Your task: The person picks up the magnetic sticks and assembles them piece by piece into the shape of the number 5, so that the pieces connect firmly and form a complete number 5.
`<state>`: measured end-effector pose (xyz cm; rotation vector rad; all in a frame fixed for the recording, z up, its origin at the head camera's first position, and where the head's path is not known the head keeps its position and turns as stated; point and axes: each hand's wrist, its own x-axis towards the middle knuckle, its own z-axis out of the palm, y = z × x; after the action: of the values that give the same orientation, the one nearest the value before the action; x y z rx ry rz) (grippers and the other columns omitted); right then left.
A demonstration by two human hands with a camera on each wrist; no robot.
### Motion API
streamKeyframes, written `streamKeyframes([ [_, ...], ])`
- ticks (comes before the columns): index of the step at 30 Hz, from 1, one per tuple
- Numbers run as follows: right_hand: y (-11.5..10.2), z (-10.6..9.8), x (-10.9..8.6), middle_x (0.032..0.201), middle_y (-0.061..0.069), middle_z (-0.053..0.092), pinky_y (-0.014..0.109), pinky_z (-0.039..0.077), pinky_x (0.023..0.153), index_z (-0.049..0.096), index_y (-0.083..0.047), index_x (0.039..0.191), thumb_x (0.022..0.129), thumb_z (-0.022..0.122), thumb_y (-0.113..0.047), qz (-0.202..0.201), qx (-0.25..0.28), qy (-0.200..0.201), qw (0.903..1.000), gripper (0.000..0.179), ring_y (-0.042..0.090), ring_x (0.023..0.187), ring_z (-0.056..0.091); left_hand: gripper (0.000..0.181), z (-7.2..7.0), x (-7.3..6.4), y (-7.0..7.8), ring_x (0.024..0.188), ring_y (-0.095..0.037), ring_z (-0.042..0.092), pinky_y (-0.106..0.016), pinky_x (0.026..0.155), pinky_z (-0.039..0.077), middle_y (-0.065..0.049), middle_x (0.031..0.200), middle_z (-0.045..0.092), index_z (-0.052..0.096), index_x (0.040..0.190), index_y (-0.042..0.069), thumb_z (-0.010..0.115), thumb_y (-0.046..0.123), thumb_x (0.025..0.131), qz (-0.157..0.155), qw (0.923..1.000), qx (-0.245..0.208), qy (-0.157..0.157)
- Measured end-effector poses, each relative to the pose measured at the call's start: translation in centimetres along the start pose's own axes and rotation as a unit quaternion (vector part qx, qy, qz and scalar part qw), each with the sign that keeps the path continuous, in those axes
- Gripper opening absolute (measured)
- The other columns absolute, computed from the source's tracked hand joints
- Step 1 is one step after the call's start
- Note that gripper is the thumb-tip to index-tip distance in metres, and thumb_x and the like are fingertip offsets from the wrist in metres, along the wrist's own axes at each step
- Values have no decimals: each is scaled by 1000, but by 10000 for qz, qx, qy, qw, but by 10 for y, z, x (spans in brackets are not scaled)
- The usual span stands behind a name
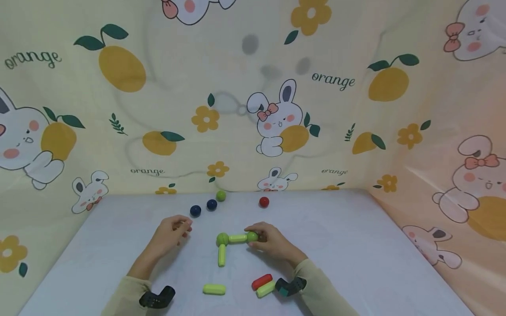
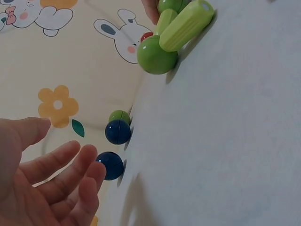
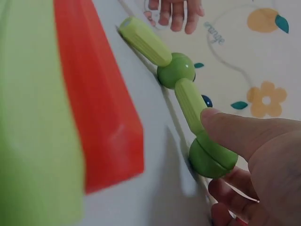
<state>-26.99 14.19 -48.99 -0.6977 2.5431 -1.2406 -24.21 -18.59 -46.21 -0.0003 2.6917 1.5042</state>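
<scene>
My right hand [image 1: 276, 243] pinches a green ball [image 3: 212, 156] between thumb and fingers. That ball sits on one end of a light green rod [image 1: 238, 238], whose other end meets a second green ball [image 1: 222, 238]. From this second ball another light green rod [image 1: 222, 256] extends toward me, so the joined pieces form an L on the white table. My left hand [image 1: 169, 235] is held to the left of the L, fingers loosely bent with nothing in them. Just beyond it are two dark blue balls, one nearer [image 1: 195, 211] and one farther [image 1: 211, 205].
At the table's back edge lie a loose green ball [image 1: 221, 195] and a red ball [image 1: 264, 202]. A light green rod [image 1: 214, 289] lies at the front. A red rod [image 1: 262, 281] and a green rod [image 1: 265, 289] lie side by side near my right wrist.
</scene>
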Motion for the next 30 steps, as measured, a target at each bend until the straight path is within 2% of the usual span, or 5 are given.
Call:
streamKeyframes([
  [8,-10,0,-2,139,9,58,56,46,108,64,-14,133,93,73,-16,-149,10,35,9999,41,28,126,54,36,-3,4,-4,87,-19,63,-26,66,52,-19,109,70,62,125,-5,53,25,106,16,10000,6,69],
  [16,-26,1,1,143,8,57,58,43,111,63,-15,135,96,70,-21,-256,90,-134,9995,41,34,131,53,34,-7,11,-7,95,-24,64,-25,71,53,-22,118,68,61,127,-3,52,22,106,-71,9995,7,305],
  [22,-35,7,8,142,6,58,53,42,113,63,-15,135,96,69,-20,-264,20,-211,9994,39,32,132,54,38,-3,21,-6,116,-37,63,-41,89,56,-24,132,61,56,134,0,53,23,105,-14,9987,139,491],
  [26,-40,12,17,142,4,58,52,43,112,63,-17,134,97,69,-24,-152,71,-317,9994,38,31,132,53,42,0,29,-8,123,-44,58,-51,100,51,-28,134,57,51,139,-1,53,23,104,-23,9989,141,449],
  [30,-43,18,25,141,4,58,53,41,113,64,-20,132,97,69,-25,46,54,-388,9992,35,29,132,52,48,4,37,-13,130,-46,53,-57,108,44,-29,140,51,45,144,0,51,26,105,-310,9993,59,219],
])
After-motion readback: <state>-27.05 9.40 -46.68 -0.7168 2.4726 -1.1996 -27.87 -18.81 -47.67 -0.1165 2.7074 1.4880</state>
